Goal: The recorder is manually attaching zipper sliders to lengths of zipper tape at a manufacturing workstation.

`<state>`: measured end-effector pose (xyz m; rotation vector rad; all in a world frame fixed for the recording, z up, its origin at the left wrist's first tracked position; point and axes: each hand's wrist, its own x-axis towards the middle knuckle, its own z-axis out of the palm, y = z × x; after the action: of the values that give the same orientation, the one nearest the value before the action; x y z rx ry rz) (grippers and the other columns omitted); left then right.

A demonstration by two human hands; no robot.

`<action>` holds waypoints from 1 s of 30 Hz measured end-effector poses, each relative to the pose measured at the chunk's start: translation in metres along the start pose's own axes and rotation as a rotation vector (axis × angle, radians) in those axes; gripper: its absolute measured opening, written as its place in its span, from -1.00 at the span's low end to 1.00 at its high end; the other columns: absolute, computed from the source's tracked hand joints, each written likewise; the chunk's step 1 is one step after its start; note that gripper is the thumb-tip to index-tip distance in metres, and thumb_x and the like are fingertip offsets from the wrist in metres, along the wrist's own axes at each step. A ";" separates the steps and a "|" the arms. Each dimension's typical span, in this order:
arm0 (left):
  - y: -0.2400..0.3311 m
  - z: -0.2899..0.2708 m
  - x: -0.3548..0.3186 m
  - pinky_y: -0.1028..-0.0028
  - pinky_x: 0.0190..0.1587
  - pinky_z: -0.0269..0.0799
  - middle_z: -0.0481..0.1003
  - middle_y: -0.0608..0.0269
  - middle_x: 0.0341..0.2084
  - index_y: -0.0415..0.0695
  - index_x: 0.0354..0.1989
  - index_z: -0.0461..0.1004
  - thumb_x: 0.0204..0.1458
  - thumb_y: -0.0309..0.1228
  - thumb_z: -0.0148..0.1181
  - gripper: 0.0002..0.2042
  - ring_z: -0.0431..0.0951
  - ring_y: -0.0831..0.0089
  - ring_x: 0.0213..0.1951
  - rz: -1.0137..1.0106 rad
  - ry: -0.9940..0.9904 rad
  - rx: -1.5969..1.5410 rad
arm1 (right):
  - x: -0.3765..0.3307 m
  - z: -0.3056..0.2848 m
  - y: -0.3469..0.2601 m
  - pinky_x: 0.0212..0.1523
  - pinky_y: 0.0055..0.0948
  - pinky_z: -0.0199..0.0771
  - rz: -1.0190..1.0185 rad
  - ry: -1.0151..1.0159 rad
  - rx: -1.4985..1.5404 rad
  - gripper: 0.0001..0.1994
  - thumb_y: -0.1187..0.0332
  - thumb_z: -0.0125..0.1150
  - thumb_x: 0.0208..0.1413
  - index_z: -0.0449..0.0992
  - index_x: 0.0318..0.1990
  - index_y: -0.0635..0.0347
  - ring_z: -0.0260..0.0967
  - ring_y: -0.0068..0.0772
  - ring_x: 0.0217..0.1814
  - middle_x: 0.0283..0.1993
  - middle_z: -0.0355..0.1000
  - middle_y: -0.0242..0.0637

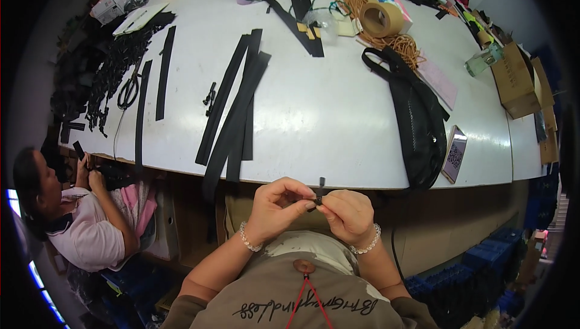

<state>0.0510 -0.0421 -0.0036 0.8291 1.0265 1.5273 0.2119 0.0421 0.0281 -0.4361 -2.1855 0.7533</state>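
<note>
Just off the table's near edge, my left hand (283,203) and my right hand (347,213) meet in front of my body. Both pinch a small black piece (321,183) with a short tab that sticks up between the fingertips. It could be a zipper pull, but most of it is hidden by my fingers. Long flat black straps (232,108) lie on the white table ahead of my left hand, some hanging over the edge. A few small black pieces (210,98) rest beside them. A black bag (417,123) lies beyond my right hand.
At the left edge a co-worker (87,214) sits holding a black strip. Scissors (128,92) and a heap of black pieces (115,66) lie on the table's left. A phone (455,155), a tape roll (380,19), a glass bottle (483,60) and a cardboard box (516,81) are on the right.
</note>
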 end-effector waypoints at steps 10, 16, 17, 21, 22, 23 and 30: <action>-0.004 0.001 0.019 0.59 -0.18 0.46 0.51 0.24 -0.34 -0.30 -0.29 0.49 -0.01 -0.65 0.17 -0.90 0.51 0.57 -0.28 0.071 -0.048 0.141 | 0.010 -0.006 0.009 -0.58 -0.43 0.31 -0.049 -0.022 -0.177 -0.89 0.50 0.25 -0.06 0.46 -0.37 0.33 0.34 -0.28 -0.57 -0.49 0.39 -0.22; -0.007 0.002 0.018 0.60 -0.19 0.43 0.49 0.26 -0.35 -0.29 -0.28 0.48 0.01 -0.65 0.15 -0.90 0.48 0.59 -0.29 0.109 -0.051 0.144 | 0.009 0.000 0.011 -0.60 -0.44 0.30 0.015 0.033 -0.019 -0.89 0.49 0.25 -0.05 0.47 -0.38 0.32 0.35 -0.27 -0.58 -0.52 0.39 -0.22; -0.007 0.003 0.018 0.60 -0.20 0.43 0.48 0.26 -0.35 -0.29 -0.28 0.47 0.00 -0.66 0.15 -0.90 0.48 0.59 -0.29 0.114 -0.048 0.127 | 0.009 0.000 0.011 -0.60 -0.44 0.30 0.034 0.043 -0.004 -0.90 0.49 0.25 -0.04 0.47 -0.39 0.31 0.34 -0.28 -0.59 -0.52 0.39 -0.22; -0.008 0.002 0.017 0.59 -0.20 0.44 0.50 0.22 -0.34 -0.30 -0.31 0.48 -0.01 -0.68 0.16 -0.90 0.49 0.56 -0.29 0.113 -0.045 0.082 | 0.010 -0.004 0.009 -0.60 -0.40 0.32 0.044 0.010 -0.003 -0.89 0.54 0.23 -0.07 0.44 -0.37 0.33 0.35 -0.23 -0.57 -0.50 0.37 -0.19; -0.007 0.002 0.016 0.59 -0.20 0.44 0.50 0.22 -0.34 -0.30 -0.31 0.48 -0.01 -0.68 0.16 -0.90 0.49 0.56 -0.29 0.110 -0.045 0.082 | 0.010 -0.006 0.007 -0.60 -0.40 0.32 0.046 0.010 -0.002 -0.89 0.54 0.23 -0.07 0.44 -0.37 0.33 0.35 -0.23 -0.57 -0.50 0.37 -0.19; -0.006 0.001 0.016 0.58 -0.20 0.45 0.50 0.20 -0.34 -0.30 -0.32 0.48 -0.02 -0.69 0.16 -0.90 0.50 0.55 -0.29 0.130 -0.052 0.100 | 0.011 -0.007 0.006 -0.60 -0.39 0.31 0.050 -0.003 0.000 -0.89 0.54 0.24 -0.07 0.45 -0.37 0.32 0.33 -0.24 -0.58 -0.52 0.36 -0.20; -0.003 0.000 0.009 0.55 -0.22 0.48 0.54 0.16 -0.39 -0.29 -0.40 0.51 -0.09 -0.72 0.18 -0.90 0.54 0.50 -0.32 0.092 -0.044 0.147 | 0.012 -0.017 0.000 -0.62 -0.41 0.28 0.071 -0.150 0.018 -0.89 0.56 0.27 -0.15 0.46 -0.43 0.29 0.33 -0.27 -0.61 -0.56 0.36 -0.25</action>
<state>0.0505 -0.0327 -0.0061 1.0207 1.0912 1.5169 0.2173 0.0547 0.0442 -0.4628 -2.3103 0.8683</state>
